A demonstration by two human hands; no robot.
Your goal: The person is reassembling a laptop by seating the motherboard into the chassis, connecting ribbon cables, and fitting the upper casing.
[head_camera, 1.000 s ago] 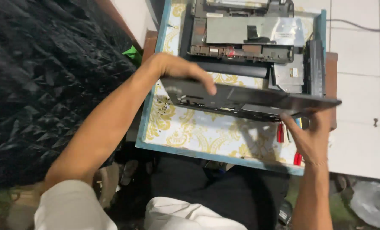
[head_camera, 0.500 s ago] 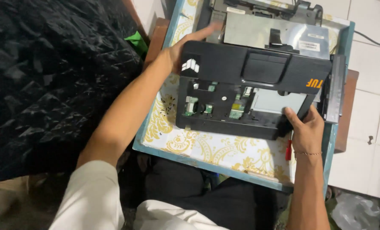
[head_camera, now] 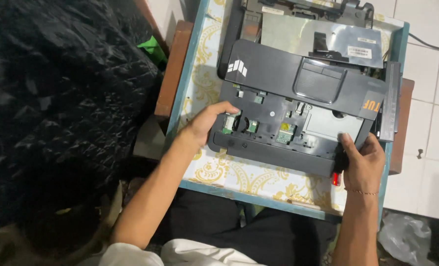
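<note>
On a small table with a yellow-patterned top and blue rim (head_camera: 239, 189) lies a black plastic laptop palm-rest cover (head_camera: 298, 106), touchpad up, small green circuit boards showing in its open lower part. Left hand (head_camera: 207, 125) grips its left edge, thumb on top. Right hand (head_camera: 362, 160) clasps its lower right corner. Just behind lies a silver laptop chassis (head_camera: 303, 37).

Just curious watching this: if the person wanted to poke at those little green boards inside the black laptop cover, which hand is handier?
Probably the left hand: its fingers already lie beside the green boards, while the right hand grips the laptop cover at its far corner.
</note>
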